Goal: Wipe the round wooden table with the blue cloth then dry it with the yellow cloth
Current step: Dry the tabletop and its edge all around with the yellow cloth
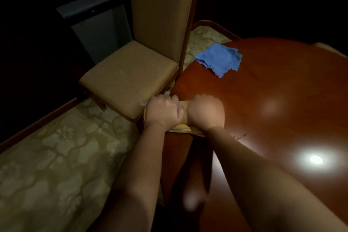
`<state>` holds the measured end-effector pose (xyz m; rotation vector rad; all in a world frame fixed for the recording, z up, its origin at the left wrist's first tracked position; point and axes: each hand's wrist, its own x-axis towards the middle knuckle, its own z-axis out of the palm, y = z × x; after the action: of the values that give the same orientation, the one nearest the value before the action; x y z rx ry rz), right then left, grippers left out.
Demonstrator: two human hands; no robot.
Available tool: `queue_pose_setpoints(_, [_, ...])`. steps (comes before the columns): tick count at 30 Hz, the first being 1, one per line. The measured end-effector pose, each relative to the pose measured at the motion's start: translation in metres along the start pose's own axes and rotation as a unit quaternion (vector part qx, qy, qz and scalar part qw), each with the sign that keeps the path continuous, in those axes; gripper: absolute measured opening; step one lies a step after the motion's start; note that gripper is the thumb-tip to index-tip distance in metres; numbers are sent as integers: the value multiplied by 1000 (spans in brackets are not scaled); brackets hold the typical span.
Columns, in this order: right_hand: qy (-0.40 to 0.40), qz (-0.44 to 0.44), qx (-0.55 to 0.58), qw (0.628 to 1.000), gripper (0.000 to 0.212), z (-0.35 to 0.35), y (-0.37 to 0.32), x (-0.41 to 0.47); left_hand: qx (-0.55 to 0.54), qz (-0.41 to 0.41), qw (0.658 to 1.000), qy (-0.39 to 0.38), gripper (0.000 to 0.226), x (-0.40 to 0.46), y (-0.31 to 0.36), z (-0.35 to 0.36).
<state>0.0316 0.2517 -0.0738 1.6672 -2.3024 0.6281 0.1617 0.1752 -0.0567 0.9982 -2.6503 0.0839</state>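
Drying step seemed underway: left hand (pixel 163 111) and right hand (pixel 206 112), fingers curled, gripped the yellow cloth (pixel 185 128) at the table (pixel 273 81) edge; blue cloth (pixel 219 60) lay aside; next, sweep inward

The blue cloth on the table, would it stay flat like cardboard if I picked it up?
Probably not. The blue cloth lies rumpled with wavy, ragged edges on the round wooden table, so it would likely flop and droop. It looks thin, so probably light. It should not roll or break.

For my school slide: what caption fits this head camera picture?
Both hands, left hand and right hand, grip the yellow cloth at the round wooden table edge; blue cloth lies aside.
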Motion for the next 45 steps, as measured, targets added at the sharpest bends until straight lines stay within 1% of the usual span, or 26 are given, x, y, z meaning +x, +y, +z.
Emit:
queue_pose_setpoints(2, [-15,2,6,1000,29,-10,-1,-18,12,15,999,-41,36,-12,10,-7])
queue_pose_setpoints(4, [-28,11,17,999,27,-23,-3,-38,39,27,993,-104,38,-27,22,-19])
queue_pose_setpoints(6, [-38,23,25,999,26,-34,-6,-58,56,31,988,-144,37,-44,34,-27])
queue_pose_setpoints(8, [-43,31,23,998,27,-41,-9,-71,64,24,983,-172,36,-55,44,-37])
queue_pose_setpoints(11, [-40,26,23,999,29,-43,-7,-75,70,14,979,-190,36,-55,47,-40])
queue_pose_setpoints(14, [-26,21,30,999,30,-35,-2,-69,29,7,984,-177,37,-46,37,-28])
queue_pose_setpoints(18, [-14,38,23,999,30,-23,1,-51,-17,30,995,-92,32,-28,24,-7])
queue_pose_setpoints(23, [-11,44,6,999,30,-9,13,-15,-59,36,995,-71,30,12,10,6])
queue_pose_setpoints(27, [7,46,-9,999,30,4,25,21,-84,55,993,-57,29,51,-3,20])
queue_pose_setpoints(32, [26,124,-56,990,29,27,29,66,-121,120,984,-44,28,121,-28,40])
queue_pose_setpoints(35, [36,161,-75,983,29,40,30,92,-146,130,979,-58,28,154,-40,50])
queue_pose_setpoints(37, [35,152,-73,985,29,49,28,109,-142,116,980,-71,30,162,-50,54])
queue_pose_setpoints(39, [14,137,-61,989,30,56,22,127,-125,104,983,-89,37,167,-63,55])
queue_pose_setpoints(41, [-7,122,-50,991,31,63,13,146,-82,76,984,-138,47,173,-76,48])
queue_pose_setpoints(43, [-29,114,-39,992,32,69,2,161,-15,52,984,-171,43,180,-89,46])
queue_pose_setpoints(45, [-56,113,-24,992,36,71,-7,172,29,46,979,-196,37,185,-96,38])
